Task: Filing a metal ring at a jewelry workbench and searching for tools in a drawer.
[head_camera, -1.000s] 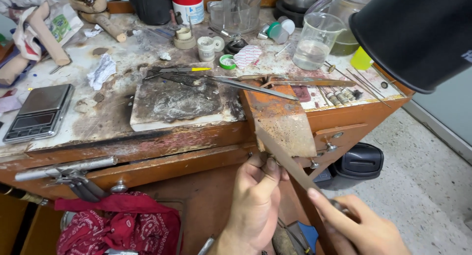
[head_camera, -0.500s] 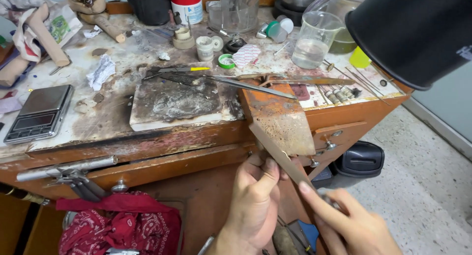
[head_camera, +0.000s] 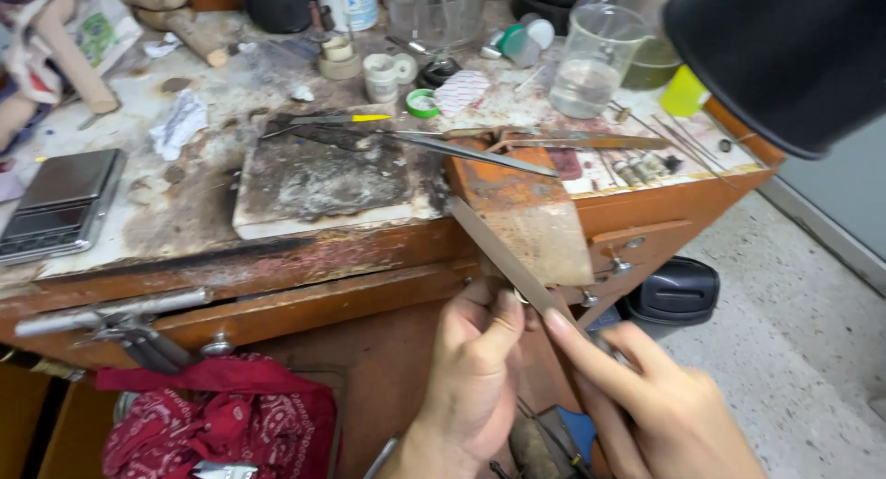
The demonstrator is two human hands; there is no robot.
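Nearest, lower middle: left hand (head_camera: pixel 475 368), fingers curled together and pinched on a very small workpiece (head_camera: pixel 520 297) at the thumb tip; the piece is almost wholly covered, its shape and material not readable. Lower right: right hand (head_camera: pixel 660 410), fingers closed along the near end of 1 flat metal file (head_camera: pixel 503 257), forefinger laid on the blade; the handle is hidden in the palm. The file runs from the hand up and left, crossing the near tip of the worn wooden bench peg (head_camera: pixel 526 216). Judged handling: file stiff, slim, fairly light, best held at the handle end with 1 finger steadying; workpiece tiny, probably hard and easy to drop, needing a firm pinch braced against the peg. Lower left: red patterned cloth (head_camera: pixel 217 424). Farther: scorched soldering block (head_camera: pixel 323 179) on the tabletop (head_camera: pixel 185 230), small scale (head_camera: pixel 55 202) left, clear beaker (head_camera: pixel 595 59) far right. Black lamp shade (head_camera: pixel 794 54) cuts off the upper right corner.
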